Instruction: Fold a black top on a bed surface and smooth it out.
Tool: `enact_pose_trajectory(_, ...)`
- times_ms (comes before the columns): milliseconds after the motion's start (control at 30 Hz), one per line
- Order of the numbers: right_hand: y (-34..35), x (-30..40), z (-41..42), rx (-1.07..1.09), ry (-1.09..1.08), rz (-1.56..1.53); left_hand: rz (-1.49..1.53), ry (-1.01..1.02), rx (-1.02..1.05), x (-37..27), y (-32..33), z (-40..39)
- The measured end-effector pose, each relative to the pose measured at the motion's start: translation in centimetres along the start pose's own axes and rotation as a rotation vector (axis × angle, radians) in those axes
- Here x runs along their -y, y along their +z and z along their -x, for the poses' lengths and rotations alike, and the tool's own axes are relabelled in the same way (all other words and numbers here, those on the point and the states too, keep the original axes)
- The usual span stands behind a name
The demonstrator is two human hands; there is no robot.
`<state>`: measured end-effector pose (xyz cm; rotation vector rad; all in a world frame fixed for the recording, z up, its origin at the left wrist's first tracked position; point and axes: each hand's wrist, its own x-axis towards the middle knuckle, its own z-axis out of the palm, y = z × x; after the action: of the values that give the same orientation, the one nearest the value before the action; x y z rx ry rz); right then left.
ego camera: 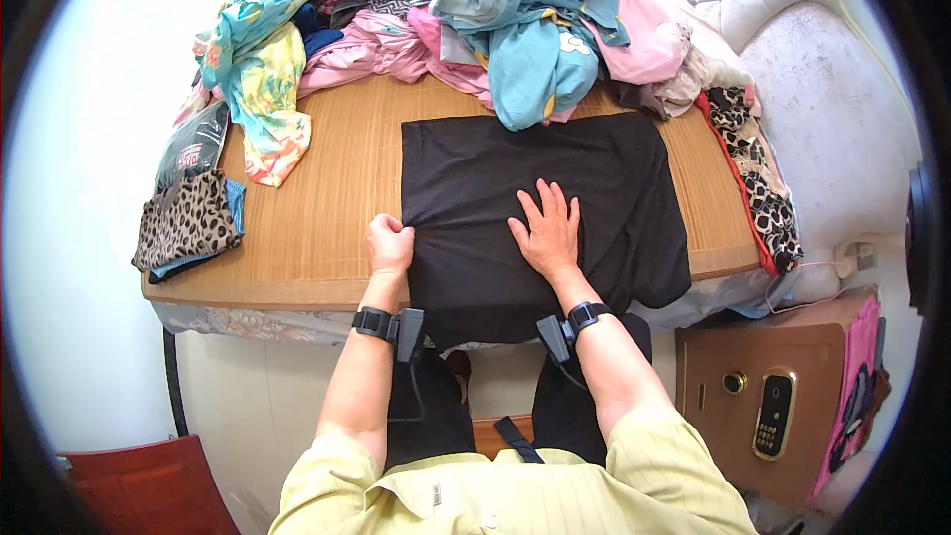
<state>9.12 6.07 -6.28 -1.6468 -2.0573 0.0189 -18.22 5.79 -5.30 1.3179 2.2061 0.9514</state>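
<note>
A black cloth garment (475, 275) lies spread over the bamboo mat of the bed, its lower part hanging past the near edge. Closed around the garment's left edge is my left hand (390, 244), knuckles up. My right hand (548, 230) rests palm down on the middle of the black cloth, fingers apart and holding nothing. The far edge of the garment touches a teal cloth (542, 67) with a white flower on it. Wrinkles run through the fabric from my left hand and down its right side.
Heaped clothes (379, 52) cover the far side of the bamboo mat (319, 238). Folded leopard-print cloth (189, 219) lies at the left, more patterned cloth (750, 178) at the right. A brown safe (758, 394) stands at lower right, a red chair (148, 487) at lower left.
</note>
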Motion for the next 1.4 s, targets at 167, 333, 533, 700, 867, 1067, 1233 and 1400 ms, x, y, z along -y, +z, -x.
enact_pose_trajectory(167,-0.5,-0.9,-0.5,0.087,0.026,-0.027,-0.089,-0.002,0.07,-1.4,-0.5,0.6)
enact_pose_trajectory(333,-1.5,2.0,-1.1,0.111,-0.014,0.031,-0.375,0.007,0.062,-3.2,0.0,1.7)
enact_pose_trajectory(533,0.2,2.9,0.0,0.144,-0.053,-0.034,-0.336,0.12,0.03,-1.0,1.7,0.7)
enact_pose_trajectory(700,-1.5,-0.4,-0.9,-0.071,-0.015,-0.289,0.415,-0.164,0.033,4.4,0.0,-3.1)
enact_pose_trajectory(867,-6.4,-7.8,-1.2,-0.46,0.331,0.063,0.292,-0.241,-0.099,9.8,-6.2,-6.8)
enact_pose_trajectory(1067,-8.9,-12.4,1.2,-0.127,0.872,0.234,0.117,-0.191,-0.182,9.9,-6.9,-6.8)
enact_pose_trajectory(1233,-8.9,-12.1,-0.1,0.087,0.838,-0.03,-0.187,0.126,-0.209,7.7,-5.1,-4.9)
enact_pose_trajectory(1400,-8.9,-16.0,-0.7,0.216,0.699,-0.211,-0.325,0.176,-0.18,9.4,-7.3,-5.7)
